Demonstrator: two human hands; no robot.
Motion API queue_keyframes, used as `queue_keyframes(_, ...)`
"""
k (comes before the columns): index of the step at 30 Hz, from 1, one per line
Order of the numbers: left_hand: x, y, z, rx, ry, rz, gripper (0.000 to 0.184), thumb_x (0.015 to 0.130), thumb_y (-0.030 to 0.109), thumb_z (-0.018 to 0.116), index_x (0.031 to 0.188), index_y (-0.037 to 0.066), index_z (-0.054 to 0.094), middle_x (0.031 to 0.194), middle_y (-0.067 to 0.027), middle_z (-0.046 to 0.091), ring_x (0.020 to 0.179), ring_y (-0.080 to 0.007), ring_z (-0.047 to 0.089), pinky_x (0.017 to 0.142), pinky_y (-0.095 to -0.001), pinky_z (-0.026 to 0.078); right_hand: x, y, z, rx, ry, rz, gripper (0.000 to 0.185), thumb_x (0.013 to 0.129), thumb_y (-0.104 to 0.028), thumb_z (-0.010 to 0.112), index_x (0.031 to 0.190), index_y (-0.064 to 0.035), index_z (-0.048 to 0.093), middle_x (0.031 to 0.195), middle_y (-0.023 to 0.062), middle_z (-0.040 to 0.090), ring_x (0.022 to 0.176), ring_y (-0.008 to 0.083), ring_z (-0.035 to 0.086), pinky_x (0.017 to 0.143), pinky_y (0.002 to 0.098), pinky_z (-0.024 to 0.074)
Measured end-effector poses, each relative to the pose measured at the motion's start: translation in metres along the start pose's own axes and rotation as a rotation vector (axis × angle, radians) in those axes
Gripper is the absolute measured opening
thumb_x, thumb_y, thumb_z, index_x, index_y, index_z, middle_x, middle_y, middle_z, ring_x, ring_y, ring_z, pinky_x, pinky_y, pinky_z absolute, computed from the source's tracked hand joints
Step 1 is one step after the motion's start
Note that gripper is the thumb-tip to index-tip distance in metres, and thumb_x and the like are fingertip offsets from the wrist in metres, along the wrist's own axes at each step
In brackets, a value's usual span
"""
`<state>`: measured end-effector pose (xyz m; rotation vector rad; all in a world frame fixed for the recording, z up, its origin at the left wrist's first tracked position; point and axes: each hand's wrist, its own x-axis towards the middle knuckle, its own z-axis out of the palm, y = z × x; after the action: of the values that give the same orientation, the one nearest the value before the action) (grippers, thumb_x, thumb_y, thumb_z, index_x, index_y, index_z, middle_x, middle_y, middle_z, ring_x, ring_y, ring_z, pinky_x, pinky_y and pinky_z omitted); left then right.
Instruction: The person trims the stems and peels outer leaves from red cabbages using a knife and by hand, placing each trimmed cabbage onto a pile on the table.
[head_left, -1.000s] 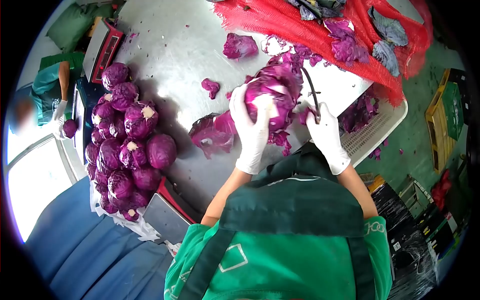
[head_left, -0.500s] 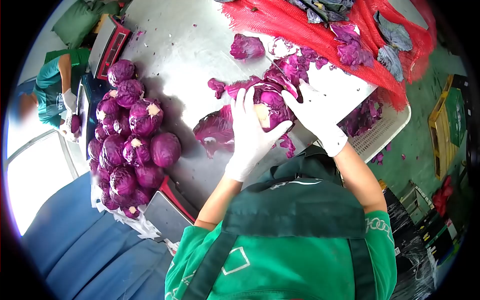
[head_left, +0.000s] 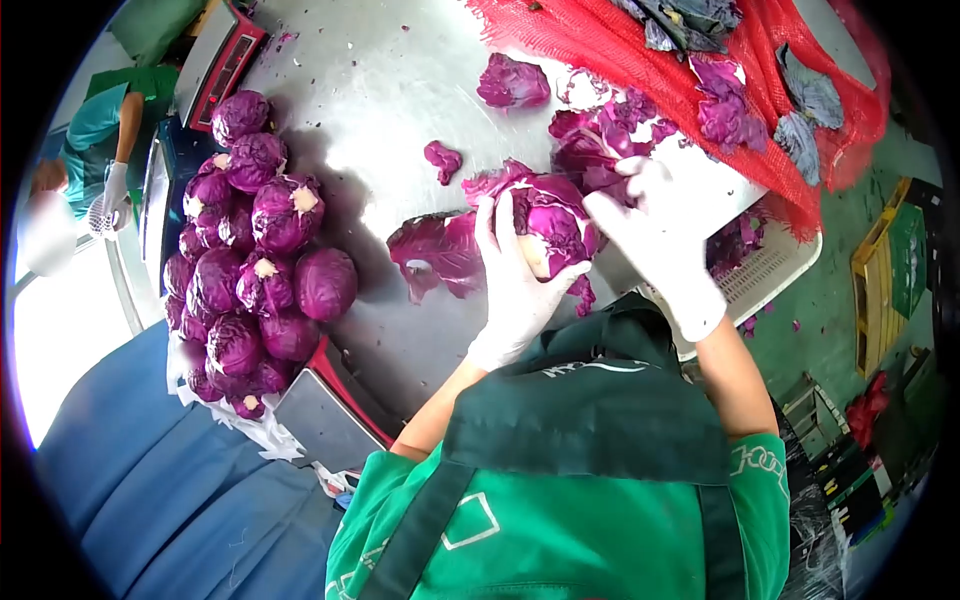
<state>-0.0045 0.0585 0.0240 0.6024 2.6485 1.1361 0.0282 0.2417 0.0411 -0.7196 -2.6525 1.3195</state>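
My left hand (head_left: pixel 518 290), in a white glove, grips a red cabbage (head_left: pixel 562 232) from its left side, fingers over the top and thumb along the near side. Its pale cut stem faces me, and loosened leaves stand up at its far edge. My right hand (head_left: pixel 665 240), also gloved, is just right of the cabbage, its thumb and bent fingers apart, with nothing visible between them. A loose purple leaf (head_left: pixel 435 255) lies left of the cabbage. More torn leaves (head_left: pixel 590 145) are heaped beyond my right fingers.
A pile of red cabbages (head_left: pixel 235 270) stands at left, beside a red-edged scale (head_left: pixel 335 405). Another scale (head_left: pixel 222 75) is behind it. Red mesh (head_left: pixel 640 75) holds outer leaves at upper right. A white crate (head_left: pixel 775 275) is at right. A co-worker (head_left: pixel 100 150) stands far left.
My right hand has moved right, off the cabbage, and its fingers have bent. My left hand keeps its hold on the cabbage. The co-worker's gloved hand has shifted to the left.
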Motion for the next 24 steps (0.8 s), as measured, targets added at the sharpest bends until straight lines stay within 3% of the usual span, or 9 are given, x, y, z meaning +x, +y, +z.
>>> queue_keyframes(2,0.003,0.003,-0.001,-0.042,-0.004,-0.037,0.119,0.062,0.026,0.093,0.151,0.002,0.017,0.149,-0.0273,0.019,0.139,-0.043,0.027,0.115,-0.0487,0.03,-0.006,0.006,0.014,-0.086,-0.169,-0.041,0.06,0.085,-0.046,0.071,0.124,-0.0024,0.056,0.105,0.0203,0.065,0.095,0.0352,0.064,0.087,0.0433,0.0509)
queue_keyframes(3,0.004,0.001,-0.002,-0.049,-0.006,-0.034,0.12,0.061,0.025,0.093,0.151,0.003,0.017,0.149,-0.0266,0.019,0.139,-0.0429,0.029,0.114,-0.0483,0.032,-0.006,0.0,0.013,0.036,-0.267,0.101,0.059,0.087,-0.046,0.068,0.119,0.0025,0.058,0.105,0.0244,0.064,0.096,0.0355,0.065,0.088,0.0421,0.0511)
queue_keyframes(7,0.006,0.003,-0.005,-0.006,-0.051,-0.014,0.116,0.06,0.022,0.093,0.15,0.005,0.021,0.151,-0.0243,0.019,0.137,-0.0424,0.034,0.112,-0.0467,0.038,-0.015,0.023,0.023,0.044,-0.126,-0.13,0.05,0.094,-0.038,0.062,0.107,0.0104,0.06,0.094,0.0265,0.066,0.087,0.0381,0.066,0.082,0.0419,0.0527)
queue_keyframes(12,0.009,0.005,-0.006,0.027,-0.121,0.017,0.112,0.06,0.019,0.092,0.15,0.007,0.026,0.151,-0.0236,0.02,0.137,-0.0431,0.035,0.11,-0.0471,0.04,-0.014,0.033,0.011,-0.141,-0.178,-0.484,0.03,0.098,-0.022,0.054,0.093,0.0064,0.059,0.077,0.0201,0.064,0.064,0.0354,0.064,0.059,0.0396,0.0532)
queue_keyframes(15,0.006,0.003,-0.005,-0.043,-0.134,0.065,0.109,0.063,0.019,0.091,0.15,0.009,0.026,0.153,-0.0275,0.017,0.139,-0.0453,0.028,0.113,-0.0488,0.033,-0.018,0.026,0.009,-0.264,-0.287,-0.361,0.023,0.098,-0.019,0.052,0.089,0.0024,0.057,0.072,0.0181,0.063,0.063,0.0328,0.065,0.058,0.0397,0.0532)
queue_keyframes(17,0.005,0.005,-0.005,-0.019,-0.151,0.05,0.108,0.063,0.018,0.091,0.15,0.009,0.028,0.153,-0.0275,0.017,0.14,-0.0451,0.026,0.114,-0.0491,0.031,-0.023,0.037,0.018,-0.241,-0.155,-0.359,0.009,0.091,-0.008,0.06,0.09,0.0006,0.058,0.076,0.0194,0.062,0.069,0.0364,0.064,0.061,0.0405,0.0525)
queue_keyframes(21,0.005,0.005,-0.004,-0.047,-0.145,0.059,0.107,0.062,0.018,0.091,0.149,0.008,0.029,0.154,-0.0273,0.017,0.141,-0.045,0.025,0.115,-0.0494,0.029,-0.026,0.036,0.019,-0.33,-0.162,-0.284,0.011,0.092,-0.006,0.057,0.098,0.0029,0.059,0.076,0.0191,0.062,0.069,0.0352,0.065,0.062,0.0404,0.0532)
queue_keyframes(23,0.008,0.008,-0.004,0.013,-0.151,0.095,0.107,0.062,0.017,0.091,0.149,0.008,0.029,0.153,-0.0272,0.018,0.14,-0.0453,0.026,0.114,-0.0495,0.03,-0.023,0.053,0.026,-0.336,0.073,-0.472,0.014,0.09,-0.012,0.051,0.094,-0.0005,0.058,0.077,0.0129,0.063,0.066,0.0254,0.066,0.06,0.0345,0.0534)
queue_keyframes(24,0.005,0.006,-0.005,0.013,-0.152,0.098,0.107,0.062,0.017,0.091,0.149,0.008,0.029,0.153,-0.0272,0.018,0.14,-0.0453,0.026,0.114,-0.0495,0.03,-0.02,0.057,0.012,-0.901,-0.021,-0.701,0.021,0.086,-0.011,0.055,0.101,0.0029,0.059,0.088,0.0147,0.063,0.073,0.0254,0.066,0.063,0.0326,0.0535)
